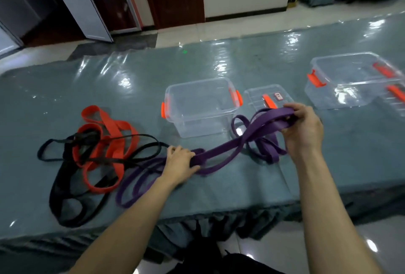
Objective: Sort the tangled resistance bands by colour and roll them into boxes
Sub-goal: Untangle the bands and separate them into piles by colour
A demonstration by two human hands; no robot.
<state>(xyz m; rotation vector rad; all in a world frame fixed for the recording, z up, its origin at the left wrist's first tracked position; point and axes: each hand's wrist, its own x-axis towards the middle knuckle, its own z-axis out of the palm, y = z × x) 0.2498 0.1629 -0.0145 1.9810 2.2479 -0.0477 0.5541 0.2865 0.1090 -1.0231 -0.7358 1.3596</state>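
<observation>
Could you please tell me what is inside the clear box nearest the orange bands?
The clear box looks empty: only the tablecloth shows through its walls. Nothing covers its inside.

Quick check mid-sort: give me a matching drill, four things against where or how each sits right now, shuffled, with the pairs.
Things
1. purple bands
2. red bands
3. nearer clear box
4. lid

States
A. flat on the table, just right of the open box
B. gripped by the left hand and the right hand
C. tangled with the black bands at the left
D. standing open, nothing seen inside

Pairs: 1-B, 2-C, 3-D, 4-A
</observation>
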